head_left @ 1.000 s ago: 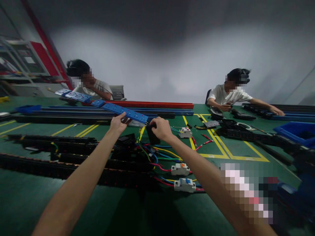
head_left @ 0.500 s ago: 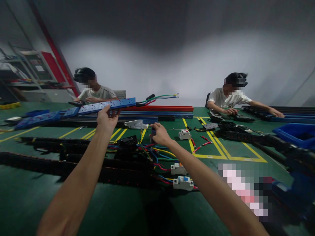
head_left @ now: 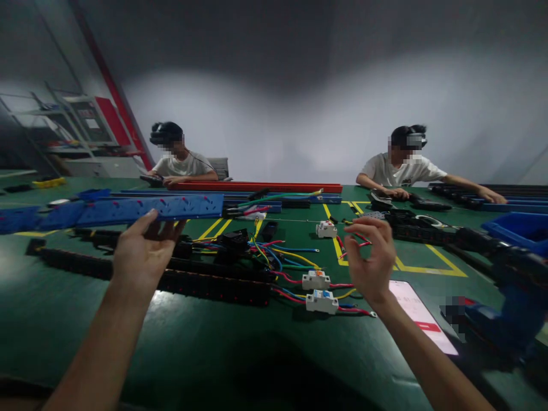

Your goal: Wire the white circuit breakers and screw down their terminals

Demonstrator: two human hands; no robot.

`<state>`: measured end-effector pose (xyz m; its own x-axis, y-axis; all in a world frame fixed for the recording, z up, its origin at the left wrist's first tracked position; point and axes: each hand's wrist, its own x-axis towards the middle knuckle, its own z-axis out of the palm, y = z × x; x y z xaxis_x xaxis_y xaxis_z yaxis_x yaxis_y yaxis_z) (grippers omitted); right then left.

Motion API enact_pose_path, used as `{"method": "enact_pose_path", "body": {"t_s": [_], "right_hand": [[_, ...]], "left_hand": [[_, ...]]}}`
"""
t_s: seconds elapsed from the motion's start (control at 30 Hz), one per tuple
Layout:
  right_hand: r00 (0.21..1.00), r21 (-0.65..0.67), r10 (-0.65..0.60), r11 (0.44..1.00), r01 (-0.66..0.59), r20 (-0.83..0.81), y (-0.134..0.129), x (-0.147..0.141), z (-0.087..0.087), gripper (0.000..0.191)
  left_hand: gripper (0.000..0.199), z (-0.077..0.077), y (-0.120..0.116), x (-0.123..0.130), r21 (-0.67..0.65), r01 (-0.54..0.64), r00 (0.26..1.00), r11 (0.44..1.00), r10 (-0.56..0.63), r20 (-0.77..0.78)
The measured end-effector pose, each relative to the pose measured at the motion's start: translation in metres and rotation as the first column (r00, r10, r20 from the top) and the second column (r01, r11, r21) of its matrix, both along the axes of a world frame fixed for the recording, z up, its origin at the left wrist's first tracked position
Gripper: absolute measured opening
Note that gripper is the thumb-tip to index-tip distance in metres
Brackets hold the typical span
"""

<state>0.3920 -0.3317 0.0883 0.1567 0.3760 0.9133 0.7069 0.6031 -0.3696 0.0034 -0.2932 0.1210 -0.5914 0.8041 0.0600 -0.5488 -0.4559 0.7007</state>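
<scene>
My left hand [head_left: 143, 248] is closed around the edge of a long blue power strip [head_left: 132, 211], which it holds above the table. Rows of dark socket slots run along the strip, and coloured wires [head_left: 282, 200] appear at its right end. My right hand [head_left: 373, 260] hovers bent in the air, thumb and fingers apart, with nothing visible in it. Just left of that hand are three white circuit breakers: one farther back [head_left: 326, 229], one in the middle [head_left: 315, 279] and one nearer [head_left: 322, 302]. Red, blue and yellow wires run from the nearer two.
Black socket strips [head_left: 214, 289] lie in front of me. A lit phone [head_left: 428, 319] and a blue power tool [head_left: 509, 314] are at the right, near a blue bin [head_left: 520, 231]. Red rails [head_left: 265, 186] lie farther back. Two people sit across the table.
My right hand has left the dark item among the wires and moved right and nearer, its fingers now apart. My left hand has brought the power strip lower and to the left.
</scene>
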Motion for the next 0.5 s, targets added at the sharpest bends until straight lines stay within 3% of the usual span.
{"method": "enact_pose_path", "body": {"t_s": [0.13, 0.27, 0.37, 0.5], "right_hand": [[1.000, -0.040, 0.005, 0.999, -0.004, 0.026, -0.029, 0.028, -0.001, 0.010], [0.991, -0.213, 0.114, 0.972, -0.097, 0.069, -0.055, 0.045, -0.007, 0.015], [0.955, -0.398, 0.255, 0.900, -0.177, 0.152, -0.072, 0.046, -0.013, 0.020], [0.875, -0.591, 0.408, 0.784, -0.190, 0.259, -0.085, 0.039, -0.024, 0.028]], "left_hand": [[0.026, -0.028, -0.051, 0.006, -0.063, 0.015, 0.998, 0.998, -0.019, -0.053], [0.035, -0.067, -0.092, 0.010, -0.176, 0.035, 0.989, 0.984, -0.060, -0.135], [0.034, -0.094, -0.114, 0.015, -0.249, 0.071, 0.982, 0.966, -0.111, -0.150], [0.034, -0.121, -0.130, 0.022, -0.310, 0.098, 0.981, 0.946, -0.145, -0.132]]}}
